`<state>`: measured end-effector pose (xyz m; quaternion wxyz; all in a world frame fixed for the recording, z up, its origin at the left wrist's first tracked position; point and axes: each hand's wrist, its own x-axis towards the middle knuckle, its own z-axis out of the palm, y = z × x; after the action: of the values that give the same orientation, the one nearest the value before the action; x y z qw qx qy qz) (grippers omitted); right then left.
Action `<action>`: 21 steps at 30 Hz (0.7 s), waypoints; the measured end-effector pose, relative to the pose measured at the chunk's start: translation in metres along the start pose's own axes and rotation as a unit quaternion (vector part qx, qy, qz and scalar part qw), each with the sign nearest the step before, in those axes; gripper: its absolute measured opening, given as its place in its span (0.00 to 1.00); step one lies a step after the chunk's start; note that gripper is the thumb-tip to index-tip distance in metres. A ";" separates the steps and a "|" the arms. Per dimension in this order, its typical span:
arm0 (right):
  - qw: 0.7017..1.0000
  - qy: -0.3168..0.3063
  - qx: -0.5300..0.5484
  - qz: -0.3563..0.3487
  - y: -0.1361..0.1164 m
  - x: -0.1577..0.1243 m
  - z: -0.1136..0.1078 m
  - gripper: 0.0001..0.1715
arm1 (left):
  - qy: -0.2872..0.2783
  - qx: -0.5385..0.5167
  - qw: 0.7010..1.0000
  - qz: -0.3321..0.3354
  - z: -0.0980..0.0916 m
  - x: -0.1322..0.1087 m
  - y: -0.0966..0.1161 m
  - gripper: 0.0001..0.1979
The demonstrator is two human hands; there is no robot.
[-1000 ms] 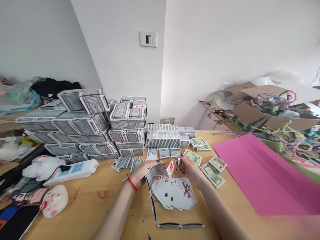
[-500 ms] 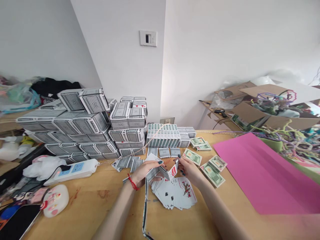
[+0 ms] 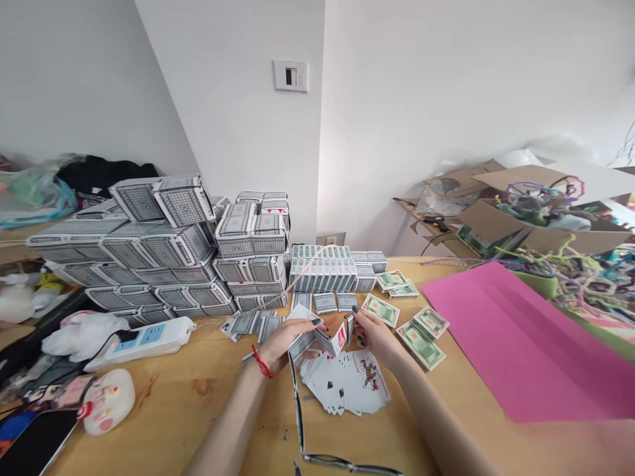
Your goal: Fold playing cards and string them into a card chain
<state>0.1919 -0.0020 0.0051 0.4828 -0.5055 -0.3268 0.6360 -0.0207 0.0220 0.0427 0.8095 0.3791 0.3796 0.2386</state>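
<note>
My left hand [image 3: 288, 338], a red string round its wrist, grips a strip of folded playing cards [image 3: 300, 345]. The strip's dark, thin edge [image 3: 299, 416] trails down toward me and bends right at the bottom. A folded card with a red mark [image 3: 339, 338] sticks out from the left hand's end of the strip. In my right hand [image 3: 373, 336], a small folded card [image 3: 350, 325] is pinched between thumb and fingers, just right of that red-marked one. Below both hands lies a face-up spread of loose playing cards [image 3: 335, 390], a joker [image 3: 369, 373] among them.
Blocks built of folded cards [image 3: 169, 244] are stacked at back left, beside a green-patterned card block [image 3: 325, 268]. Green card packs [image 3: 421, 344] and a pink sheet [image 3: 510, 344] lie right. A power strip [image 3: 143, 340] and a phone [image 3: 37, 443] are left.
My right hand's folded card has come slightly apart from the red-marked one. The trailing strip has swung, and its lower part now stretches right along the bottom.
</note>
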 end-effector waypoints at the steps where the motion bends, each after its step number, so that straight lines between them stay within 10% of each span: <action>1: 1.000 0.004 -0.001 0.000 0.000 0.000 0.000 0.20 | -0.002 -0.001 1.000 0.001 0.000 0.000 0.000 0.14; 21: 0.998 -0.022 -0.048 -0.037 -0.013 -0.011 0.008 0.19 | 0.011 0.029 0.999 -0.009 -0.001 0.004 -0.005 0.17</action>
<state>0.1885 -0.0076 0.0223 0.4740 -0.5019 -0.3853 0.6123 -0.0186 0.0214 0.0365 0.7962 0.3959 0.3987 0.2246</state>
